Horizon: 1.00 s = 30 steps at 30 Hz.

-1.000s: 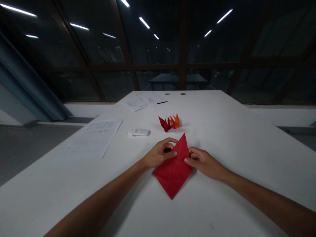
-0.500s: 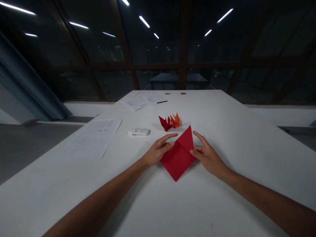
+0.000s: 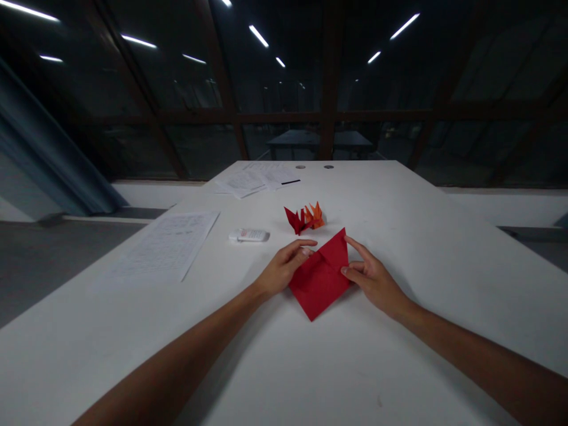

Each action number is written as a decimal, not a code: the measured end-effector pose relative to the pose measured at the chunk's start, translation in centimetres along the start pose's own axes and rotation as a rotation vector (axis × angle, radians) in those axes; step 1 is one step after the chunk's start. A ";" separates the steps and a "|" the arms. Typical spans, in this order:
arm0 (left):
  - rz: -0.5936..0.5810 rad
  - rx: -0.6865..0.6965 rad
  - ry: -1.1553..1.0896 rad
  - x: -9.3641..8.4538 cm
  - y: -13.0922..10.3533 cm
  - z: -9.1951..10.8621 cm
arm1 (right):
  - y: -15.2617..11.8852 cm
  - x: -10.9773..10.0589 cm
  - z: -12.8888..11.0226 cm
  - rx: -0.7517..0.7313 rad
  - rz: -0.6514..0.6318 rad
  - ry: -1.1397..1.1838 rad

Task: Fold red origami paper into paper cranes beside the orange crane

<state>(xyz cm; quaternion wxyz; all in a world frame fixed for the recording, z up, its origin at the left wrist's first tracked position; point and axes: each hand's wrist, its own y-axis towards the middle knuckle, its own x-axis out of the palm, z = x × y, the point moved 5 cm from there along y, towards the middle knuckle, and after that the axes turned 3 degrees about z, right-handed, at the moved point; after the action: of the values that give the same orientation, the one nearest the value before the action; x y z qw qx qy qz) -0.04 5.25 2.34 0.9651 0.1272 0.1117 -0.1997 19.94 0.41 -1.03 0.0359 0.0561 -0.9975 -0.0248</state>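
**Both hands are meeting at a sheet of red paper**

The folded red paper [image 3: 322,284] is sitting front and centre over the white table [image 3: 399,367], one corner pointing to one o'clock, another to between six and seven. Taking it as the clock's middle, with twelve facing away from the person, the right hand [image 3: 373,278] is coming in from three o'clock. It is holding the sheet in a narrow pinch, its thumb lying on the near face while its index finger is stretching toward the top corner. The left hand [image 3: 284,269] is touching the edge from nine o'clock, index finger reaching out; hidden fingers are making it impossible to tell whether it is pinching.

At eleven, a red origami figure [image 3: 293,220] is standing beside an orange origami figure [image 3: 316,216]. A white plastic object [image 3: 249,235] is lying at ten, and a printed sheet [image 3: 164,248] is resting farther out, between nine and ten. Loose papers [image 3: 252,179] are spreading toward eleven, with a thin black strip [image 3: 290,181] lying near their right side.
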 end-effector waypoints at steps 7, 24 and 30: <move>0.004 -0.002 -0.020 0.0 0.0 0.0 | 0.1 -0.1 0.1 0.001 0.008 -0.014; -0.022 0.004 -0.039 0.0 0.1 -0.4 | 0.1 0.0 -0.3 -0.012 0.015 0.016; -0.007 -0.078 -0.226 0.1 0.2 -1.0 | 0.3 -0.6 -0.3 -0.048 0.079 -0.017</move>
<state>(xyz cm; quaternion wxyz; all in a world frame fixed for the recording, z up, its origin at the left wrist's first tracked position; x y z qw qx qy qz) -0.04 5.71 1.39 0.9751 0.0659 0.0104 -0.2116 20.54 0.80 -0.73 0.0299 0.0157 -0.9983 -0.0478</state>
